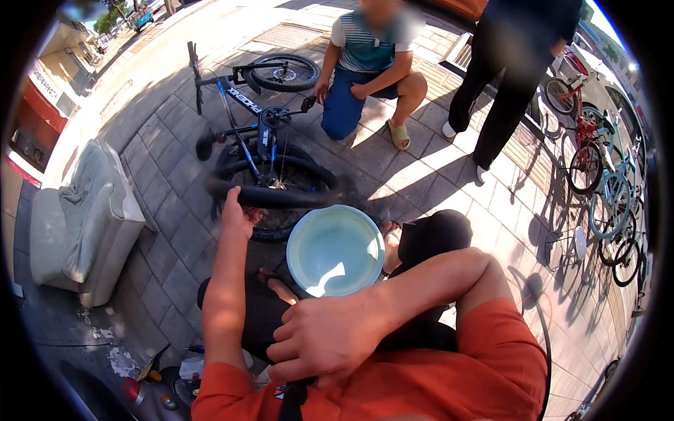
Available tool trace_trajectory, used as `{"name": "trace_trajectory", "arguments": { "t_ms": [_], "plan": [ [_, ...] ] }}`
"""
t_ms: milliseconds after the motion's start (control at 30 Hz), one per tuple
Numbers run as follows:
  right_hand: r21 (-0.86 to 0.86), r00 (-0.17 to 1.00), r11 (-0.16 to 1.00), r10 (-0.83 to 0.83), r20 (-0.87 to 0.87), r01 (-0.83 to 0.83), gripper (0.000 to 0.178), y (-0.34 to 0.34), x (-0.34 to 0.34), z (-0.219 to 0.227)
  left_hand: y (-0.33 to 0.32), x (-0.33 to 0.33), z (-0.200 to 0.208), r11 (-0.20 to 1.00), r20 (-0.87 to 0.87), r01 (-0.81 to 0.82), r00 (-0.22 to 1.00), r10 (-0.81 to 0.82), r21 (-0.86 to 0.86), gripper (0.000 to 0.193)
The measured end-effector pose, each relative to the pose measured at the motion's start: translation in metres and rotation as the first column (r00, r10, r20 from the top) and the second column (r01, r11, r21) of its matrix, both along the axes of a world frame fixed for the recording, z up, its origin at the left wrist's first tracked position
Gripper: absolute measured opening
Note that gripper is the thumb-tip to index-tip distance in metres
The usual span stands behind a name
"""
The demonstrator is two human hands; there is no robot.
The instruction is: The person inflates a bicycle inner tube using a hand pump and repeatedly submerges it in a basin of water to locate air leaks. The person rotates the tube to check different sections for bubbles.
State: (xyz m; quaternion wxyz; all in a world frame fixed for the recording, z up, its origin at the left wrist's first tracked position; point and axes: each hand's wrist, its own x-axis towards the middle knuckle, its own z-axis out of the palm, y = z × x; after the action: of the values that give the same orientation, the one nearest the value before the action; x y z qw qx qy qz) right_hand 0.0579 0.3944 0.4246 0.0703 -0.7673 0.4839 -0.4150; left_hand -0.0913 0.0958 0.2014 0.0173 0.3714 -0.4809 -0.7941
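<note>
Out ahead, my left hand [242, 214] grips a black inner tube [281, 198], a smooth ring blurred by motion. The tube hangs over a bicycle lying on its side [260, 133] and reaches the far rim of a pale green basin [295, 245]. Water fills part of the basin, which stands on the paving between my feet. Close to my chest, my right hand [319, 340] has its fingers curled inward, knuckles up. What its fingers hold, if anything, is hidden.
One person [372, 63] crouches beyond the bicycle; another [509, 70] stands to the right. A worn pale armchair [84, 217] is at left. Several bicycles [604, 161] and a small stool [572, 242] are at right. Tools and small parts [168, 382] lie at lower left.
</note>
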Motion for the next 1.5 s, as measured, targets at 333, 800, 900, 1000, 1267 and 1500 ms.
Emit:
{"name": "trace_trajectory", "arguments": {
  "t_ms": [333, 800, 900, 1000, 1267, 1500],
  "plan": [
    [0.279, 0.885, 0.869, 0.305, 0.351, -0.41, 0.038, -0.036, -0.017, 0.001, 0.0, 0.005, -0.003, 0.998, 0.071, 0.066, 0.995, -0.066, 0.007, 0.05],
    [0.059, 0.96, 0.98, 0.17, 0.221, -0.188, 0.037, -0.1, -0.012, 0.035, -0.025, 0.003, -0.004, 0.994, 0.069, 0.11, 0.992, -0.11, 0.006, 0.053],
    [-0.033, 0.967, 0.989, 0.147, 0.21, -0.143, 0.037, -0.119, 0.005, 0.056, -0.015, -0.001, -0.005, 0.996, 0.052, 0.089, 0.995, -0.089, 0.01, 0.052],
    [-0.087, 0.962, 0.982, 0.179, 0.205, -0.165, 0.037, -0.13, 0.021, 0.07, -0.019, 0.0, -0.006, 0.997, 0.046, 0.074, 0.996, -0.075, 0.018, 0.052],
    [-0.144, 0.941, 0.971, 0.225, 0.252, -0.193, 0.036, -0.122, 0.026, 0.081, -0.029, 0.003, -0.012, 0.998, 0.065, 0.056, 0.996, -0.057, 0.015, 0.048],
    [-0.084, 0.958, 0.973, 0.228, 0.171, -0.217, 0.036, -0.112, 0.047, 0.115, -0.012, -0.009, -0.02, 0.992, 0.008, 0.098, 0.995, -0.099, 0.073, 0.046]
  ]
}}
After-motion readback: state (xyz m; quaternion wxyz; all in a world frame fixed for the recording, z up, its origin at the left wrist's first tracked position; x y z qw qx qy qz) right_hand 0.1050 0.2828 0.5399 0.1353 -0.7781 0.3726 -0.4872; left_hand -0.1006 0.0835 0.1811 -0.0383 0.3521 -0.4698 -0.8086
